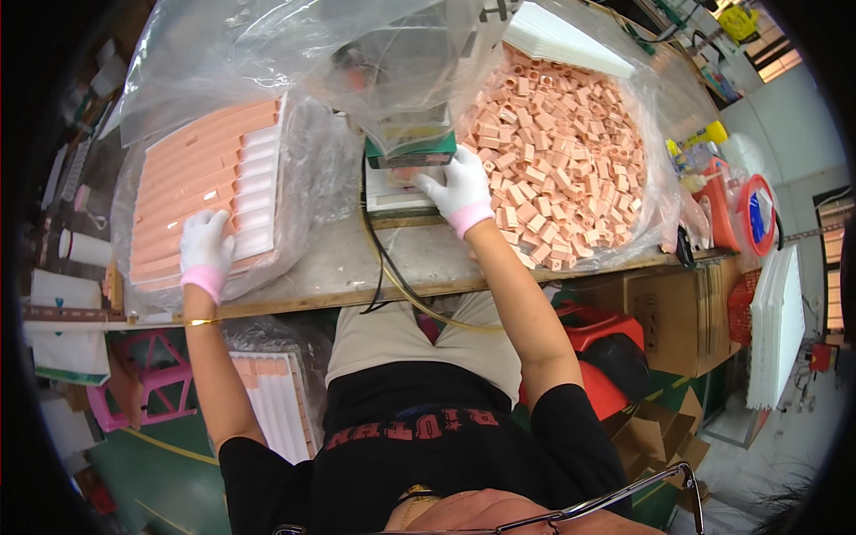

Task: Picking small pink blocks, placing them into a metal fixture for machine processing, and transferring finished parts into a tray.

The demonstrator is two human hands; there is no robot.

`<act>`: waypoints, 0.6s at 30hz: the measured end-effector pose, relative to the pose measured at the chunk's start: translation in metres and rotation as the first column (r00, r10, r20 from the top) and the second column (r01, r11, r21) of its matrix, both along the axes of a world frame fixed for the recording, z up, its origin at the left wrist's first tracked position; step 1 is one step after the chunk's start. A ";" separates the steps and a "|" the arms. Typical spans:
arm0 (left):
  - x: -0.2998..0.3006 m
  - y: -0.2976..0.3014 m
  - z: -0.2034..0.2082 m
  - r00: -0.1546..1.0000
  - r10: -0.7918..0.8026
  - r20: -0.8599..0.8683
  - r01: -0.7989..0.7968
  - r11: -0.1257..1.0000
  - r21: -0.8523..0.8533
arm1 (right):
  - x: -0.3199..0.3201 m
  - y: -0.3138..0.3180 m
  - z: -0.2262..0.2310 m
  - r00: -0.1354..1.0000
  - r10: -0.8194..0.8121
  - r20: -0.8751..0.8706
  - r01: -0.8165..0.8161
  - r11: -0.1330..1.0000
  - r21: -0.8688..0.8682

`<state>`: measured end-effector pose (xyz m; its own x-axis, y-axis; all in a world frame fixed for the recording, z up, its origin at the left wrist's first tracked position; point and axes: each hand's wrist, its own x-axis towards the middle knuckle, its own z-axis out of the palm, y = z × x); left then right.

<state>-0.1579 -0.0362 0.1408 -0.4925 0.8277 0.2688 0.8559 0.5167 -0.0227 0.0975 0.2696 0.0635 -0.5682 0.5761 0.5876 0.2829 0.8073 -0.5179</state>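
My left hand (207,248), in a white glove with a pink cuff, rests on rows of peach plastic pieces (187,174) in a white ribbed tray (258,192). Its fingers are slightly bent and apart, touching the pieces near the tray's front. My right hand (464,185), gloved the same way, is at a bench machine with a green block (411,152). Its thumb extends left below the block, apart from the fingers, close to a small peach part (407,174). Clear plastic sheeting partly covers the machine, and the block hides what lies beneath it.
A large heap of loose peach pieces (553,160) lies right of the machine on clear plastic. White trays (566,37) are stacked behind it. A black cable (367,223) hangs over the table's front edge. Cardboard boxes (669,316) and a red stool (602,330) stand below right.
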 end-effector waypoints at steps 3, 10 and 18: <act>-0.009 -0.005 0.009 0.986 -0.170 0.005 0.169 0.983 0.066 | 0.032 0.026 0.011 0.987 -0.153 0.040 0.146 0.979 0.140; 0.067 0.042 0.020 0.713 -0.502 0.490 0.227 0.826 0.516 | 0.070 0.076 0.014 0.692 -0.268 0.671 -0.051 0.908 0.415; 0.143 0.104 -0.049 0.265 -0.448 0.854 0.067 0.892 0.447 | 0.055 -0.034 0.063 0.857 0.323 -0.401 -0.494 0.294 -0.818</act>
